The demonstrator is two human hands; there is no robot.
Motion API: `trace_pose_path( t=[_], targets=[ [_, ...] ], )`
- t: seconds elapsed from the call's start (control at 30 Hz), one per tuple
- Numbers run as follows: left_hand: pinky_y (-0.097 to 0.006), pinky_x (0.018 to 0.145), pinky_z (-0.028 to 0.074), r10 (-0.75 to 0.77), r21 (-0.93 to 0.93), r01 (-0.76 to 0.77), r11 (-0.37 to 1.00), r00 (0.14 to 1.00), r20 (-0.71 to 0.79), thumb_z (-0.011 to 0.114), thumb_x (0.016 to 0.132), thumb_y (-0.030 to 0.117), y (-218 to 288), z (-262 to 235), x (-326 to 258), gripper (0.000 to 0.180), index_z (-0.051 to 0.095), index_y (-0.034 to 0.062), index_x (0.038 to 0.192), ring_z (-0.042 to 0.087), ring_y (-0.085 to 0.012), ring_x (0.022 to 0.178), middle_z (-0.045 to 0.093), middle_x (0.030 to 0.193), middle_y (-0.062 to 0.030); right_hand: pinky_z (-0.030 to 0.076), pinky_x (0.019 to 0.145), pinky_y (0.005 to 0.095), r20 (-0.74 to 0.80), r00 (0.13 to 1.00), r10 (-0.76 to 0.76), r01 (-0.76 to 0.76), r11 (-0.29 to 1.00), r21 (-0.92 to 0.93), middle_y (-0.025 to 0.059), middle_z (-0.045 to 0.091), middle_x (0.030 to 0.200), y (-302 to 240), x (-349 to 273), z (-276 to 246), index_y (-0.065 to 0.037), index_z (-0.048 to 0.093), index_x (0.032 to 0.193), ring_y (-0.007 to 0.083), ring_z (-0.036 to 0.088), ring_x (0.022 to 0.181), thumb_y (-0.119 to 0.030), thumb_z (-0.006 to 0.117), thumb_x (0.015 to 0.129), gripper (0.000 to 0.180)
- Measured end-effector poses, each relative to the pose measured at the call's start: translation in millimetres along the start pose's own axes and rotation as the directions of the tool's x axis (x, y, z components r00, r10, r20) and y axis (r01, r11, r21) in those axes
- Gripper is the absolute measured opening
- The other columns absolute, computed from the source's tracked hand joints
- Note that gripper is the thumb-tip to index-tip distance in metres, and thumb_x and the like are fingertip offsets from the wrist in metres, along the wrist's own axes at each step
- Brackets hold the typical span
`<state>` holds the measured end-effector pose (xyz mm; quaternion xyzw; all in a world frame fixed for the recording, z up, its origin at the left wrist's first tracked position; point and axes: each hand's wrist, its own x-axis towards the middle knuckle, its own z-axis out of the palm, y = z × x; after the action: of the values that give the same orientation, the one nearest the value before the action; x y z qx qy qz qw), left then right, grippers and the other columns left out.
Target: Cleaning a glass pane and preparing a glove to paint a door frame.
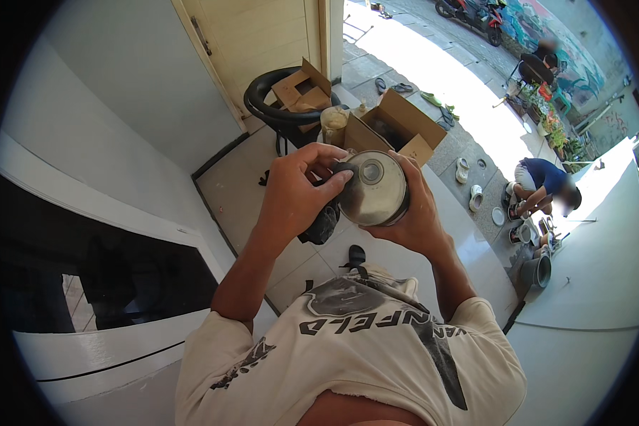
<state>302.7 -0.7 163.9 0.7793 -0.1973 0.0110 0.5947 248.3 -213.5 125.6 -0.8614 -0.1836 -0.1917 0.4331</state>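
Container (380,202) in right hand (419,211) — left hand (300,188) at its edge.

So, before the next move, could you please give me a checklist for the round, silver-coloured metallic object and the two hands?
1. Bare right hand supports the round, silver-coloured metallic object: ok.
2. Bare left hand is at its left edge: ok.
3. Left fingers' hold on the dark part there: cannot tell.
4. Object's flat round face is uncovered: not ok, fingers partly overlap its edge.
5. Object's underside condition: cannot tell, hidden.
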Motion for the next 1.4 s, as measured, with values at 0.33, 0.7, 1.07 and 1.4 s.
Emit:
trace_pose_path(
  t=[0.33, 0.7, 1.07, 1.4],
  targets=[
    [-0.022, 0.07, 0.051, -0.101, -0.167, 0.095, 0.981, 0.994, -0.03, 0.075, 0.084, 0.003, -22, 4, 4, 0.015, 0.071, -0.0012, 0.098, 0.064, -0.0066, 0.077, 0.071, 0.088, -0.0053, 0.042, 0.104, 0.048, 0.036, 0.999, 0.021, -0.019, 0.998, -0.064, 0.0172, 0.052, 0.134, -7, 6, -4, -0.005, 0.038, 0.143, 0.0387, 0.052, 0.125, -0.019, 0.092, 0.053, 0.105],
    [-0.026, 0.07, 0.052, -0.07, -0.051, 0.07, 0.996, 0.998, 0.004, 0.075, 0.084, 0.006, -27, 7, 2, 0.014, 0.072, 0.0006, 0.096, 0.067, -0.011, 0.076, 0.073, 0.088, -0.0063, 0.04, 0.106, 0.0481, 0.098, 0.994, 0.039, -0.023, 0.988, -0.154, 0.0155, 0.053, 0.133, -9, 8, -5, -0.006, 0.039, 0.143, 0.0369, 0.053, 0.124, -0.02, 0.091, 0.054, 0.104],
    [-0.023, 0.072, 0.052, -0.048, -0.028, 0.048, 0.998, 0.999, 0.013, 0.075, 0.085, 0.008, -39, 11, -5, 0.019, 0.072, -0.0013, 0.101, 0.066, -0.0078, 0.078, 0.071, 0.086, -0.0041, 0.04, 0.105, 0.0482, 0.177, 0.981, 0.079, -0.033, 0.968, -0.247, 0.0142, 0.054, 0.131, -13, 12, -8, -0.009, 0.04, 0.143, 0.0362, 0.053, 0.124, -0.02, 0.091, 0.053, 0.104],
    [-0.024, 0.07, 0.053, -0.229, -0.216, 0.254, 0.943, 0.964, 0.132, 0.076, 0.083, 0.011, -43, 2, 2, 0.02, 0.075, -0.0024, 0.097, 0.066, -0.0091, 0.074, 0.073, 0.082, -0.0072, 0.04, 0.105, 0.0487, 0.199, 0.973, 0.112, -0.069, 0.974, -0.214, 0.0144, 0.054, 0.129, -21, 11, -8, -0.008, 0.039, 0.143, 0.0362, 0.054, 0.122, -0.02, 0.09, 0.054, 0.102]
  ],
)
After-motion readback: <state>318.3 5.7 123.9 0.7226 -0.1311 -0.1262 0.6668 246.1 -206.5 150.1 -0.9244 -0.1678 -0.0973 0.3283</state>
